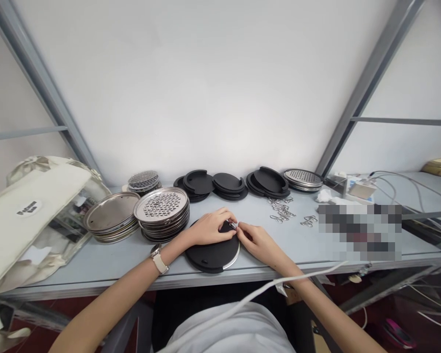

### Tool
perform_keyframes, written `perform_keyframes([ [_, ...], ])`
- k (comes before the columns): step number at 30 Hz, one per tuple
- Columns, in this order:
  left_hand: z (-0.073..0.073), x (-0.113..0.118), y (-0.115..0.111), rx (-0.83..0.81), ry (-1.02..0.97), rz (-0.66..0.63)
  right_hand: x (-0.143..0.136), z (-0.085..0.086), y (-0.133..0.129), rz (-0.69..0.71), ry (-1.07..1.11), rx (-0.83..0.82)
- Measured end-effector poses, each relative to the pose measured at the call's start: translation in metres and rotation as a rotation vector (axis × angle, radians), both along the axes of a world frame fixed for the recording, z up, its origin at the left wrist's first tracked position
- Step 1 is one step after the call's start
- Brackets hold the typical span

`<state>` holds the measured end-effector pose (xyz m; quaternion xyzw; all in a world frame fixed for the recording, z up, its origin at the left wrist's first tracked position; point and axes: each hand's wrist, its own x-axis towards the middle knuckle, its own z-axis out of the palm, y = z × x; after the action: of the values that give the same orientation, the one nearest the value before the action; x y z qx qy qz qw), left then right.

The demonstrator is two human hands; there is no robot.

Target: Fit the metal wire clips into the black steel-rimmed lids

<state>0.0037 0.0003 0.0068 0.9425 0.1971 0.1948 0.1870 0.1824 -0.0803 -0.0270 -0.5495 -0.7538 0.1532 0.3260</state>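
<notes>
A black round disc (209, 257) with a silver rim showing along its right side lies flat near the table's front edge. My left hand (213, 228) rests over its upper part, thumb and index finger curled around a small metal wire clip (232, 225) at the disc's edge. From the right, my right hand (257, 242) pinches at that same clip with its fingertips. The exact grip is partly hidden by the fingers. Loose wire clips (282, 210) lie beyond my right hand.
Stacked perforated metal grater discs (161, 206) and plain metal discs (112, 213) stand at left. Black round covers (228, 184) line the back, with more grater discs (303, 177) at right. A cream bag (40, 211) sits far left; a white cable (257, 291) crosses in front.
</notes>
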Motion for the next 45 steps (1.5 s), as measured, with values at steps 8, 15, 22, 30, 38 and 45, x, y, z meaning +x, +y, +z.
perform_keyframes([
  [8, 0.0011, 0.0002, -0.0007, -0.025, -0.014, -0.011, 0.0005, -0.0013, 0.0007, -0.001, 0.005, 0.006],
  [15, -0.0011, 0.0000, 0.0002, -0.045, -0.042, -0.036, 0.0005, -0.0014, 0.0007, -0.012, 0.001, -0.001],
  [22, 0.0008, 0.0005, -0.0006, -0.054, -0.029, -0.030, 0.0004, -0.0004, 0.0002, -0.009, -0.003, 0.006],
  [30, -0.0016, 0.0007, 0.0015, -0.050, -0.040, -0.024, 0.0000, -0.0001, -0.0002, -0.021, -0.017, 0.006],
  [38, -0.0010, 0.0010, 0.0007, -0.044, -0.055, -0.047, -0.0001, 0.0006, -0.0004, 0.001, -0.018, 0.020],
  [45, 0.0015, 0.0003, -0.0009, -0.043, -0.025, -0.031, -0.0003, 0.0008, -0.0003, 0.003, -0.012, 0.012],
])
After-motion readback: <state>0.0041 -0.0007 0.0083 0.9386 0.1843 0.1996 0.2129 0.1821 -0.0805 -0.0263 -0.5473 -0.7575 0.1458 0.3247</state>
